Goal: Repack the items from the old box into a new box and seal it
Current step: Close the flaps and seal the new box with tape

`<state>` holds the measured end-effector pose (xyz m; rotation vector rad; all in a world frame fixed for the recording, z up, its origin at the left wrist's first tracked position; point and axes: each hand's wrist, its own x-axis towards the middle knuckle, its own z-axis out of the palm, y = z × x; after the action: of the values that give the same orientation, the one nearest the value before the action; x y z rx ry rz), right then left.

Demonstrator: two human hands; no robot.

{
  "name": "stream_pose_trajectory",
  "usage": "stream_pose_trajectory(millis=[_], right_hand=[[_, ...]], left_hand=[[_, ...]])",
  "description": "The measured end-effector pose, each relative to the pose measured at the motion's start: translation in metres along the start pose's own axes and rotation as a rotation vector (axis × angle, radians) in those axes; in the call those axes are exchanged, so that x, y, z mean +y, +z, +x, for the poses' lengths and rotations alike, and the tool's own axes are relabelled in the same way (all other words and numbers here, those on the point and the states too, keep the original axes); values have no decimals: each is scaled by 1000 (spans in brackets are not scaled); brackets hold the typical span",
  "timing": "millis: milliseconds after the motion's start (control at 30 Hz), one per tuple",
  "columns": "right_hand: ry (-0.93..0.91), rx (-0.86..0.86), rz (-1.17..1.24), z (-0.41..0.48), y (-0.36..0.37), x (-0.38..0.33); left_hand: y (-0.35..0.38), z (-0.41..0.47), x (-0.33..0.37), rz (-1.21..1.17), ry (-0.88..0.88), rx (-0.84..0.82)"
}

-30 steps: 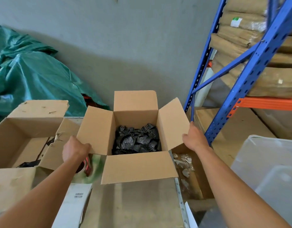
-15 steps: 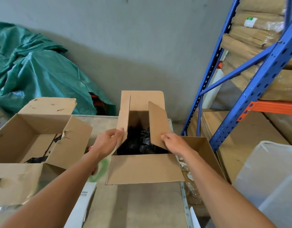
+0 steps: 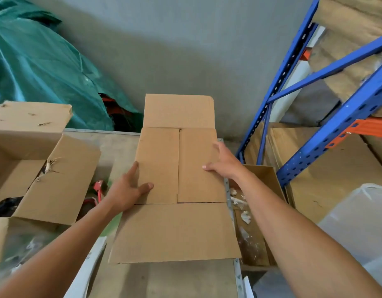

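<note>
the new box (image 3: 207,208) stood at the middle of the bench (image 3: 185,280), close to its right edge. its two side flaps were folded down flat over the opening and met along a centre seam, so the contents were hidden.

the left hand (image 3: 129,186) lay open and flat on the left flap (image 3: 160,151) – fingers straight, thumb resting on the cardboard, nothing gripped. the right hand (image 3: 223,162) lay open on the right flap (image 3: 196,186) near its outer edge, fingers spread and pressing down, holding nothing.

the far flap (image 3: 178,110) stood upright against the grey wall. the near flap (image 3: 175,231) lay open toward the person, out over the bench. no tape was visible on the seam.

the old box (image 3: 56,179) stood on the left of the bench, apart from the new box, with its flaps open and one torn at the crease. a black item (image 3: 5,206) showed inside it, too dark to identify.

a red tool (image 3: 97,187) lay on the bench between the two boxes, partly hidden by the left arm.

a green tarp (image 3: 35,61) was heaped behind the old box. a blue rack (image 3: 327,151) stood to the right – brown bundles lay on its shelves. an open carton (image 3: 269,181) sat just beside the bench's right edge, below the right forearm, with white scraps (image 3: 243,214) inside. a clear tub (image 3: 362,222) stood at the far right.
</note>
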<state>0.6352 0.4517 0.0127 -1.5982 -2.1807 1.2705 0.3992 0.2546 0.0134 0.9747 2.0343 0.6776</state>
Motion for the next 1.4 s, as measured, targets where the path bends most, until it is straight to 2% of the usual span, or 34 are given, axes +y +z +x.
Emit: stream_pose_trajectory(millis=[267,400,567,700,767,833,867,967,1033,1167,1300,1400], right_hand=[[85,10,203,83,-15,-20],[67,82,370,108,-20,-29],[40,193,525,110,-18,-30],[35,128,767,97,-27,-30],[20,116,802,85,-33,-27],[-16,98,728,68,-38,-23],[-74,80,590,58,-39,-22],[-229,73,-92,36,-32,-12],[-270,41,-360,21,-19,-5],[-225,-52,-531,-1,4,5],[-175,-92,-561,-5,17,10],[-169,-69,-551,-4,21,13]], left_hand=[[-6,10,-16,-58,25,1],[-5,9,-11,-65,41,-24],[-7,11,-10,-69,32,-50],[-8,12,-8,-52,22,-59],[-8,11,-9,-27,24,-50],[-8,9,-10,-21,23,-44],[-7,9,-9,-21,21,-41],[-6,2,-7,-16,16,-16],[-4,-4,-3,0,42,-2],[-5,-16,-7,89,133,33],[-10,-26,-27,230,205,56],[-16,-30,-42,270,201,-24]])
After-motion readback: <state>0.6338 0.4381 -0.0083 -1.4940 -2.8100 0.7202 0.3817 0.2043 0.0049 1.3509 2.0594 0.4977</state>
